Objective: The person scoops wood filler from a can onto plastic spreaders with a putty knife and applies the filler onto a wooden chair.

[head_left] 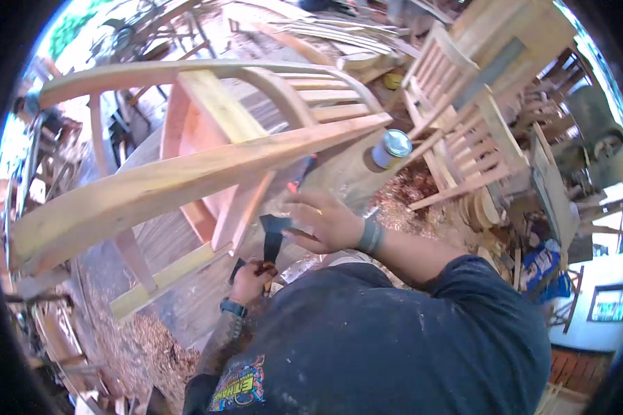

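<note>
My left hand [249, 283], low in the middle, is closed on a putty knife whose dark flat parts show beside the fingers. A dab of reddish-brown paste [264, 267] sits at its fingertips. My right hand [325, 223] is just above and to the right, fingers and thumb curled at a dark flat scraper blade [275, 223]; its grip is slightly blurred. Ahead of both hands lies an unfinished wooden chair [187, 166], tipped over on a worktable [187, 297], with its slatted back toward the far right.
A metal tin [396, 144] stands on the table right of the chair. A red-and-black hand tool [302, 174] lies behind the right hand. More slatted chair frames [474, 145] stand at right, above wood shavings [422, 200]. Planks [332, 34] are piled at the back.
</note>
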`<state>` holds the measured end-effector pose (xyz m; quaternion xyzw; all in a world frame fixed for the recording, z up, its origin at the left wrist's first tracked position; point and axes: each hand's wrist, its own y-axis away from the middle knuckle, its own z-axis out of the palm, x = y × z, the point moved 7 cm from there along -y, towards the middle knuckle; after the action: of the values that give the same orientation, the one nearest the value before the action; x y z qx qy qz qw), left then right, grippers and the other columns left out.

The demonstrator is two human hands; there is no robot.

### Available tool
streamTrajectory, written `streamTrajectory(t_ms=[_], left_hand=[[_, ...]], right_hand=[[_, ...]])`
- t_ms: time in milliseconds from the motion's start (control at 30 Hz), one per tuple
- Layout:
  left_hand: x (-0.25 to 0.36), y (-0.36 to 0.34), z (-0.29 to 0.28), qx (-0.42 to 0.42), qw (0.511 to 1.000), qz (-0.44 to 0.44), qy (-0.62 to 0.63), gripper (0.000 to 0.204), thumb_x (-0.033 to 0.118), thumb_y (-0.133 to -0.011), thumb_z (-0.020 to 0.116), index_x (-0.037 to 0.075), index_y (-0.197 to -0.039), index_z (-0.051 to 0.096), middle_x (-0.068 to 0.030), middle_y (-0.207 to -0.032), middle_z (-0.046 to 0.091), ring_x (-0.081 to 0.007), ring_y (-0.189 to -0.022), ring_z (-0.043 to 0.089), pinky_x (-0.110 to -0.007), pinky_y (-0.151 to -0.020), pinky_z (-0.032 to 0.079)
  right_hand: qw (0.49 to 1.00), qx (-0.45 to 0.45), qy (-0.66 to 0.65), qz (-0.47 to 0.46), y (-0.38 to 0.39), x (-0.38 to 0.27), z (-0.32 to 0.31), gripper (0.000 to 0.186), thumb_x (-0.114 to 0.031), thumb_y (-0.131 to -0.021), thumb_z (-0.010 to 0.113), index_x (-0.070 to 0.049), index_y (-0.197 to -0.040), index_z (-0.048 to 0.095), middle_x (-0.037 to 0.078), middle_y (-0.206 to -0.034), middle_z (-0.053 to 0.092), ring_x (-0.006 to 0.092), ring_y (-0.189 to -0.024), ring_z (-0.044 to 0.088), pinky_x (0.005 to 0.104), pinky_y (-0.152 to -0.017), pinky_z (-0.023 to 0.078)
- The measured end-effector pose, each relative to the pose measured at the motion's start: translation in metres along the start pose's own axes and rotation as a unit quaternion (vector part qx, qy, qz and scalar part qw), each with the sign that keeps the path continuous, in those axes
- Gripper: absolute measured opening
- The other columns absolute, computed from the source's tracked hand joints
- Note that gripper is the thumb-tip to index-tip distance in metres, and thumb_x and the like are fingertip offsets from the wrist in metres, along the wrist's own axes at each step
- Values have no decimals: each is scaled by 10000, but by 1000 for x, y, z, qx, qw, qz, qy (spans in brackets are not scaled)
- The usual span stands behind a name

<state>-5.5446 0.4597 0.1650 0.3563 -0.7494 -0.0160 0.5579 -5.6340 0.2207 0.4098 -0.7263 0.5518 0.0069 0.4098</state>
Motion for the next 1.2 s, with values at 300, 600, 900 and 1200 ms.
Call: streamTrajectory(t_ms=[300, 600, 900, 1200], left_hand=[[193, -104, 96, -84, 981, 174, 24, 343, 310, -1070, 709, -22, -990, 736, -149, -865, 653, -221, -819, 683, -384, -758, 538], [368, -257, 231, -98, 945, 264, -166, 472, 355, -991, 772, 24, -1325, 732, -196, -1116, 789, -290, -1082, 752, -440, -979, 579], [443, -371, 318, -27, 817, 310, -486, 904, 534, -787, 886, 206, -1569, 572, -276, -1605, 500, -551, -1328, 616, -563, -1178, 504], [441, -371, 315, -49, 893, 193, -403, 903, 301, -707, 941, 173, -1511, 549, -290, -1393, 474, -520, -1249, 652, -568, -1056, 584]], right_hand=[[885, -107, -221, 396, 183, 76, -12, 533, -335, -978, 764, -48, -1417, 667, 209, -1140, 773, 305, -980, 767, 445, -910, 610], [841, 148, -98, 511, 330, 264, -192, 423, -272, -927, 777, -60, -1282, 688, 189, -1002, 749, 327, -943, 756, 481, -875, 583], [836, 48, -23, 546, 374, 333, -280, 338, -289, -964, 785, -59, -1175, 656, 222, -1014, 722, 450, -956, 715, 522, -849, 554], [873, 7, 35, 486, 370, 356, -310, 345, -318, -1006, 761, -28, -1170, 675, 227, -1000, 719, 439, -937, 708, 506, -836, 551]])
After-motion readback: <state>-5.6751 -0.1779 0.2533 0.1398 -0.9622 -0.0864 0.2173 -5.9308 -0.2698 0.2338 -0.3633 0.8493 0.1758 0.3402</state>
